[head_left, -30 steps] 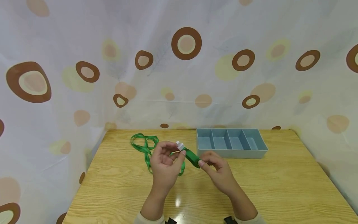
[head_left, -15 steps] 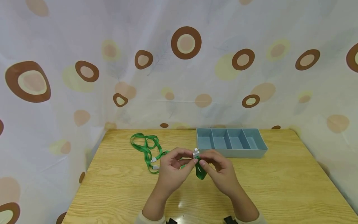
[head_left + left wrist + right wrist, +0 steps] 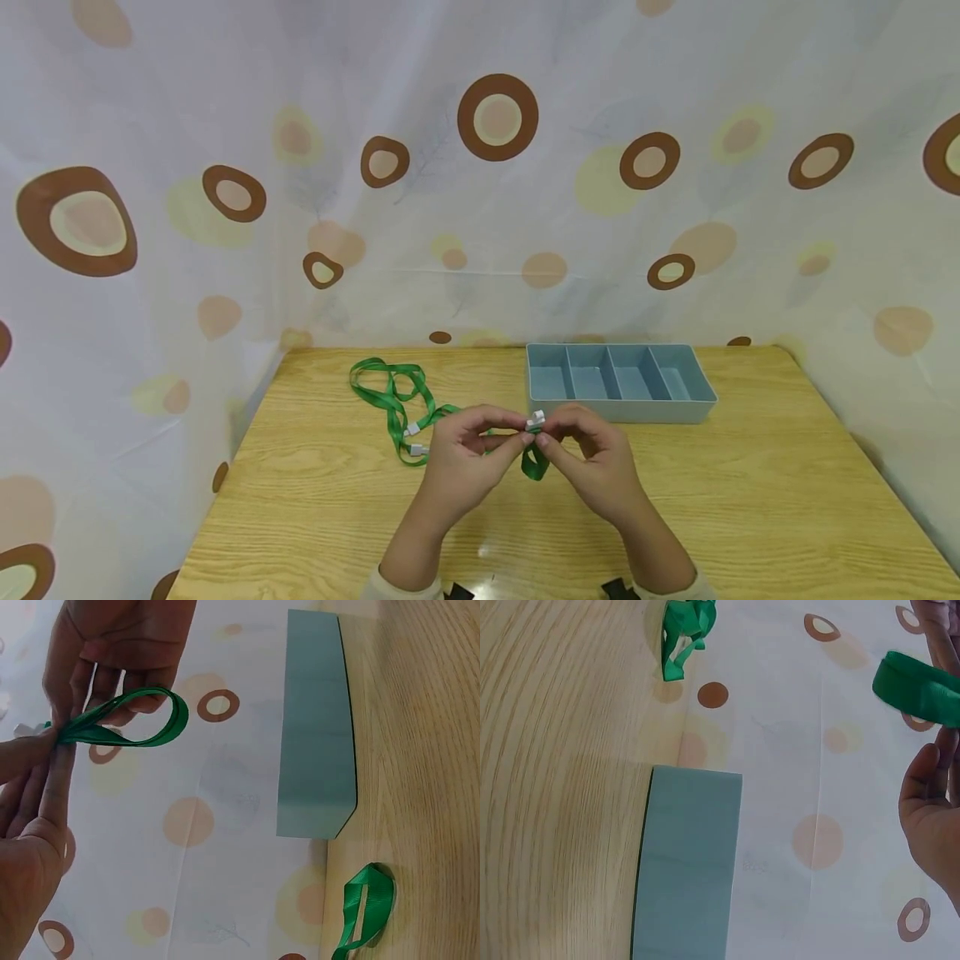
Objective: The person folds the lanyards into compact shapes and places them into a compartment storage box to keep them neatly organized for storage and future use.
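A green lanyard (image 3: 534, 467), folded into a short loop with a white clip (image 3: 536, 421) at its top, is held up between both hands over the table. My left hand (image 3: 468, 458) pinches it just below the clip from the left. From the right, the thumb and fingers of my right hand (image 3: 596, 458) pinch the same spot. In the left wrist view the loop (image 3: 176, 720) hangs out from the meeting fingertips. The right wrist view shows the folded green band (image 3: 915, 686) at its edge, with the clip out of sight.
More green lanyards (image 3: 393, 400) with white clips (image 3: 418, 450) lie loosely tangled on the wooden table (image 3: 322, 517), left of the hands. Behind the hands stands a blue-grey tray (image 3: 622, 410) with several compartments. A patterned curtain (image 3: 570, 308) hangs along the back.
The left hand has moved right with the clip end, up to the right hand. The lanyard, earlier stretched between the hands, now hangs as a loop beneath the joined fingertips.
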Motion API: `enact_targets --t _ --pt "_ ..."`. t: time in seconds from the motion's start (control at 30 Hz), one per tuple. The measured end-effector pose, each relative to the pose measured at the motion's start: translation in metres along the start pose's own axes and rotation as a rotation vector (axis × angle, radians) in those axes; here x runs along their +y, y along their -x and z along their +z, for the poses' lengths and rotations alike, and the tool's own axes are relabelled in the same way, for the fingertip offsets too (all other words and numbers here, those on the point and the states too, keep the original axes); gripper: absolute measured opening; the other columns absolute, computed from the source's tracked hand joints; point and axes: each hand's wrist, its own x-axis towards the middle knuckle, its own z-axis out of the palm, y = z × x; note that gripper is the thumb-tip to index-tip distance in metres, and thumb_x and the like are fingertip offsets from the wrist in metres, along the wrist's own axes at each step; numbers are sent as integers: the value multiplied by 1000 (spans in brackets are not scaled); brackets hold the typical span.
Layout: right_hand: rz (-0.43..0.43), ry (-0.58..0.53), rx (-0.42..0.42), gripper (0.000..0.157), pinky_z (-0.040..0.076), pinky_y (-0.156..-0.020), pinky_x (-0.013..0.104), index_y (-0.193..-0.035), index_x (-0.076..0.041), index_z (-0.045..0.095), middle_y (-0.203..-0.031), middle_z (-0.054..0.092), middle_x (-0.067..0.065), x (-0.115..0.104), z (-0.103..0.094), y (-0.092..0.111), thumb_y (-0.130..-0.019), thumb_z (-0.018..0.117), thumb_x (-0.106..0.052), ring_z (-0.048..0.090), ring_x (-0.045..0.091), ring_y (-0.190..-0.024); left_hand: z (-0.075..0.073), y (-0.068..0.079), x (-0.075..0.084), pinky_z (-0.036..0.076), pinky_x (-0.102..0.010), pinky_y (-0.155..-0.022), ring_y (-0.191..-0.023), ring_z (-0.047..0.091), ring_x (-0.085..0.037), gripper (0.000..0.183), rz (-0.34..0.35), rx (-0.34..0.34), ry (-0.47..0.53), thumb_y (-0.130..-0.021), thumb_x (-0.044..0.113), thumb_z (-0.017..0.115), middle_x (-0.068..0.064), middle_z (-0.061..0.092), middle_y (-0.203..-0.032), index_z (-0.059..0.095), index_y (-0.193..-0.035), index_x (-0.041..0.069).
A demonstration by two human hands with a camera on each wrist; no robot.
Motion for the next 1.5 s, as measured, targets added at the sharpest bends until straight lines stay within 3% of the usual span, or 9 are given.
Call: enact_targets --t 0.23,0.37,0.5,0.63,0.73,0.93,1.13,1.27,1.5 --pt "-9 26 2 20 58 -84 21 -99 1 69 -100 70 0 -1 0 0 -92 68 19 65 9 -91 1 0 1 66 -40 -87 -106 77 -20 14 -46 -10 -7 -94 -3 77 -21 77 -110 79 -108 0" --pt "-33 64 29 18 57 -81 22 -98 -1 68 -96 69 6 -1 1 0 -94 68 16 64 10 -87 2 -1 -1 66 -41 -89 -105 76 -21 14 6 -2 -34 -95 0 78 -20 76 -110 78 -110 0" --pt "-51 140 109 10 55 -80 20 -96 0 68 -93 68 7 0 1 1 -96 70 10 61 10 -87 2 -2 -3 66 -41 -89 -101 76 -22 12 61 15 -73 -96 3 78 -22 74 -106 77 -108 0" --pt "-91 232 227 5 53 -82 16 -93 0 70 -92 69 9 1 3 1 -97 73 2 61 8 -88 3 -2 -5 66 -38 -86 -96 76 -18 8 41 19 -100 -98 6 77 -17 74 -103 77 -105 4" --pt "-162 281 279 9 52 -83 15 -91 0 72 -89 71 10 3 5 -1 -98 75 -6 63 8 -86 4 -1 -6 66 -36 -87 -97 75 -19 10 20 -14 -112 -100 9 75 -13 74 -106 79 -108 5" --pt "-236 319 285 16 52 -83 15 -89 -4 75 -87 72 8 4 10 -3 -100 76 -15 66 10 -84 6 -1 -6 66 -37 -88 -100 75 -36 16 30 -65 -113 -103 9 71 -14 75 -112 78 -116 4" --pt "-228 331 286 14 52 -84 14 -88 -4 75 -89 73 8 5 12 -2 -99 76 -13 66 11 -85 7 -1 -6 65 -38 -91 -104 75 -25 16 84 -44 -103 -104 6 69 -19 74 -112 76 -116 -1" --pt "-200 332 261 8 51 -84 16 -89 -7 75 -91 73 6 5 12 -2 -97 77 -7 63 11 -86 8 -1 -8 65 -38 -91 -105 75 -25 16 102 -37 -98 -103 5 69 -20 74 -113 76 -117 -2" --pt "-175 309 208 4 49 -83 21 -94 -5 75 -97 73 6 6 10 -3 -97 78 -6 61 14 -90 7 -1 -8 65 -38 -92 -107 76 -22 15 56 -24 -113 -102 5 71 -18 74 -113 76 -115 -1"
